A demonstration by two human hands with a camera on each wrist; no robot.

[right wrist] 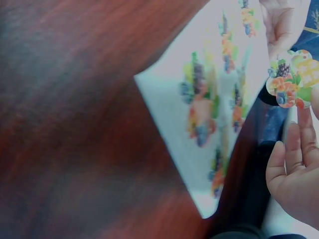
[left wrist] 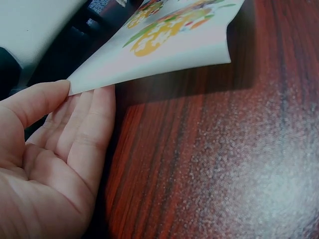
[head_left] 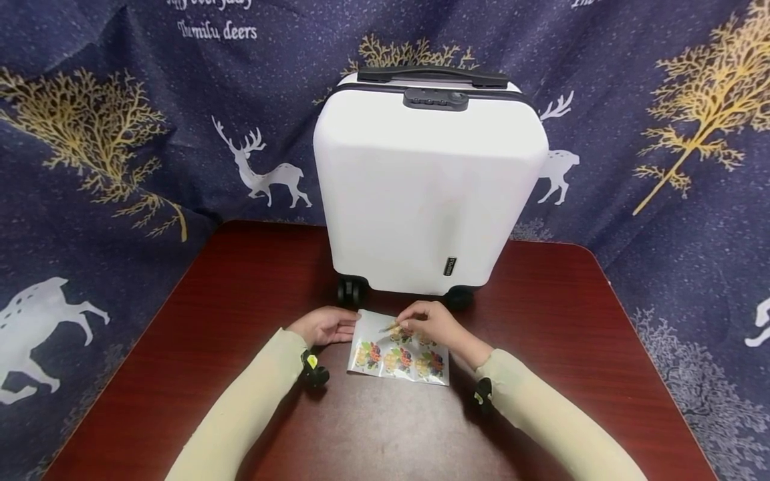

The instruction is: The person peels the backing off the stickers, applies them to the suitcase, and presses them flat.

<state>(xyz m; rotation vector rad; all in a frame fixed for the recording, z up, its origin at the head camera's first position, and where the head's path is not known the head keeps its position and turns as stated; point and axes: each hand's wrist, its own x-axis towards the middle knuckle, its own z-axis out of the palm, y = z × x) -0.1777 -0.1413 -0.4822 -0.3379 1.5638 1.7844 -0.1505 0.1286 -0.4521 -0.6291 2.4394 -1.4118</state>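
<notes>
A white sticker sheet printed with several colourful fruit clusters is held slightly raised over the table. My left hand pinches its left edge near the far corner; the left wrist view shows the thumb on top and the fingers beneath the sheet. Between thumb and fingertip, my right hand holds a fruit sticker, lifted away from the sheet. In the right wrist view the other fingers of that hand spread loosely below the sticker. The sheet's near edge bends a little.
Behind the sheet a white suitcase stands upright on black wheels, close beyond both hands. Everything rests on a dark red wooden table. A blue cloth with deer and gold trees hangs behind and at the sides.
</notes>
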